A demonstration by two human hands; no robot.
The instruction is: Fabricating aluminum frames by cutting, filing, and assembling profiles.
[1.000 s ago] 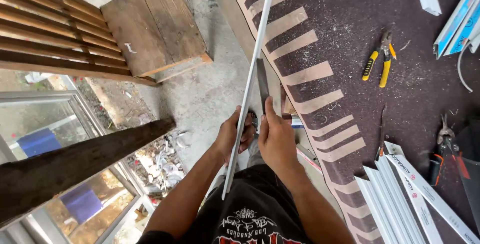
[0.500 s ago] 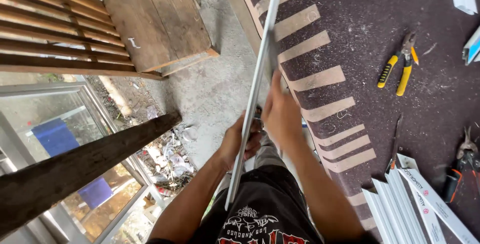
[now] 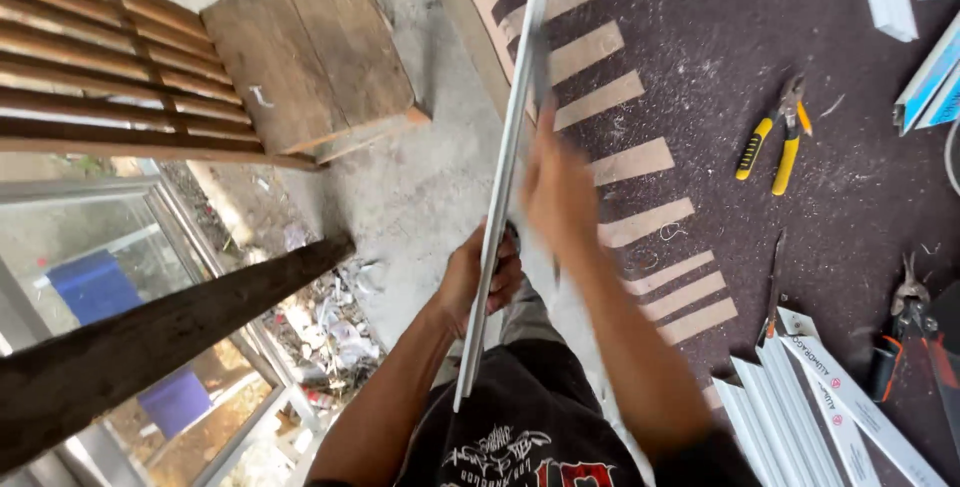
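- Since a second ago the right hand (image 3: 556,185) has slid up the long pale metal strip (image 3: 510,162), away from the body; it is blurred with motion, and whether its fingers close on the strip cannot be told.
- The left hand (image 3: 478,277) stays low, closed around the strip just above its near end, which hangs in front of the black shirt (image 3: 520,427).
- The strip runs steeply up to the top edge of the view, over the left edge of the dark tabletop (image 3: 760,37) with its tan stripes.
- The yellow-handled pliers (image 3: 768,137) lie on the tabletop, well apart from both hands, toward its right side.
- White profile pieces (image 3: 800,397) are stacked at the tabletop's near right corner, with dark-handled snips (image 3: 905,322) beside them.
- To the left stand a wooden board (image 3: 310,47) and a dark timber beam (image 3: 170,347), clear of the strip.
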